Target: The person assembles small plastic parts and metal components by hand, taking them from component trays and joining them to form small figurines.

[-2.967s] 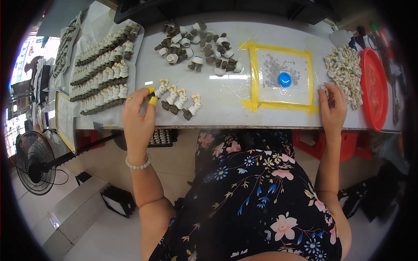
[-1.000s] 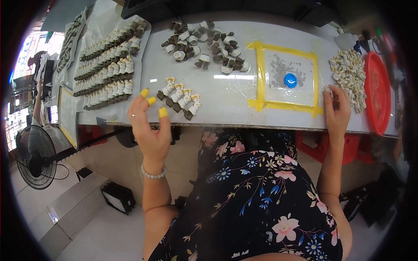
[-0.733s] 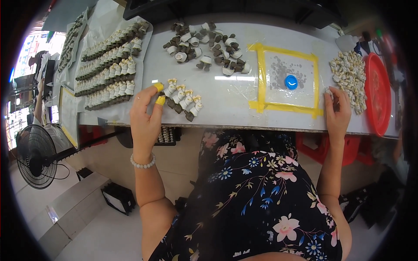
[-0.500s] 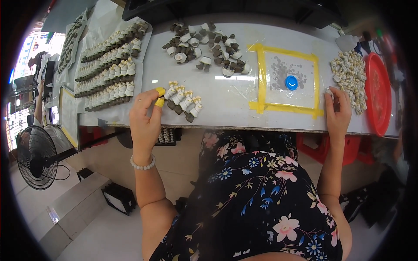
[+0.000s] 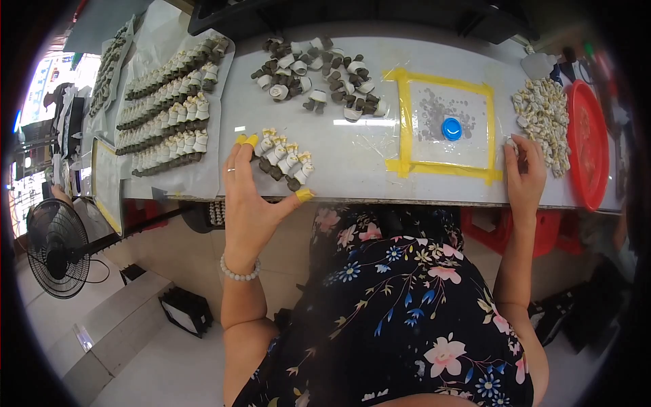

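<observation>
My left hand (image 5: 254, 193), with yellow covers on several fingertips, rests at the table's front edge. Its thumb and fingers are spread wide on either side of a short row of small white-and-brown figurines (image 5: 285, 160) with yellowish tops, and it holds nothing. Over at the right, my right hand (image 5: 525, 169) has its fingers curled in. A whitish bit shows at its fingertips, but I cannot make out what it is. That hand is between a yellow-taped square (image 5: 405, 122) and a heap of small cream-coloured pieces (image 5: 542, 119).
Rows of finished-looking figurines (image 5: 169, 147) stand on a sheet at the left. Brown-and-white bodies (image 5: 298, 64) lie scattered at the back. A blue cap (image 5: 451, 129) sits inside the taped square. A red tray (image 5: 584, 146) stands at far right, a black fan (image 5: 57, 249) at left.
My left hand has moved right and opened, its thumb now reaching to the near right end of the figurine row. My right hand has hardly moved.
</observation>
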The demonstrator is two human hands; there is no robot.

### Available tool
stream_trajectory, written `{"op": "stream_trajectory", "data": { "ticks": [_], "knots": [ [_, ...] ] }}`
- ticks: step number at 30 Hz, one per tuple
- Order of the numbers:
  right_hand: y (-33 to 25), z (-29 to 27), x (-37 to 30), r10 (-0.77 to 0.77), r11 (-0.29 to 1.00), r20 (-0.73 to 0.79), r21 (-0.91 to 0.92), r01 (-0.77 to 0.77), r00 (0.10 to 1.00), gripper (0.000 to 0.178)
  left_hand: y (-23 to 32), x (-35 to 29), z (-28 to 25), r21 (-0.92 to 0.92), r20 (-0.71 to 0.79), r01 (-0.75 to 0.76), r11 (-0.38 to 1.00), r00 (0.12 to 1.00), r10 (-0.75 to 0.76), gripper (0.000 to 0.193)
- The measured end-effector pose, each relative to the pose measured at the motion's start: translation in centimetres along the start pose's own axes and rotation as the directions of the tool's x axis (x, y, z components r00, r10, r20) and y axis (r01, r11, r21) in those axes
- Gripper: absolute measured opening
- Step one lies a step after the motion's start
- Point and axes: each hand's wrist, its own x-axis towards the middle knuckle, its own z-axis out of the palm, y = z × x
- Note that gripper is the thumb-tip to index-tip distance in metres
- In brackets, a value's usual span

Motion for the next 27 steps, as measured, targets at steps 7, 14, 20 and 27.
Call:
{"op": "stream_trajectory", "data": {
  "ticks": [7, 14, 20, 27],
  "knots": [
    [-0.1, -0.1, 0.2, -0.002, 1.000, 0.013, -0.005, 0.002, 1.000, 0.016, -0.1, 0.1, 1.9, 0.074, -0.110, -0.092, 0.993, 0.989, 0.100, 0.076],
    [0.2, 0.1, 0.0, 0.002, 0.999, 0.013, 0.051, -0.003, 1.000, 0.016, 0.2, 1.0, 1.8, 0.213, -0.126, -0.138, 0.967, 0.978, 0.167, 0.065],
    [1.2, 0.1, -0.3, 0.023, 0.998, 0.043, 0.052, -0.026, 0.999, 0.017, 0.9, 2.1, 1.1, 0.236, -0.093, -0.111, 0.965, 0.986, 0.136, 0.059],
    [1.4, 0.2, -0.3, 0.000, 0.998, 0.026, 0.057, -0.002, 1.000, 0.016, 0.3, 2.9, 1.7, 0.158, -0.130, -0.136, 0.978, 0.979, 0.157, 0.056]
  ]
}}
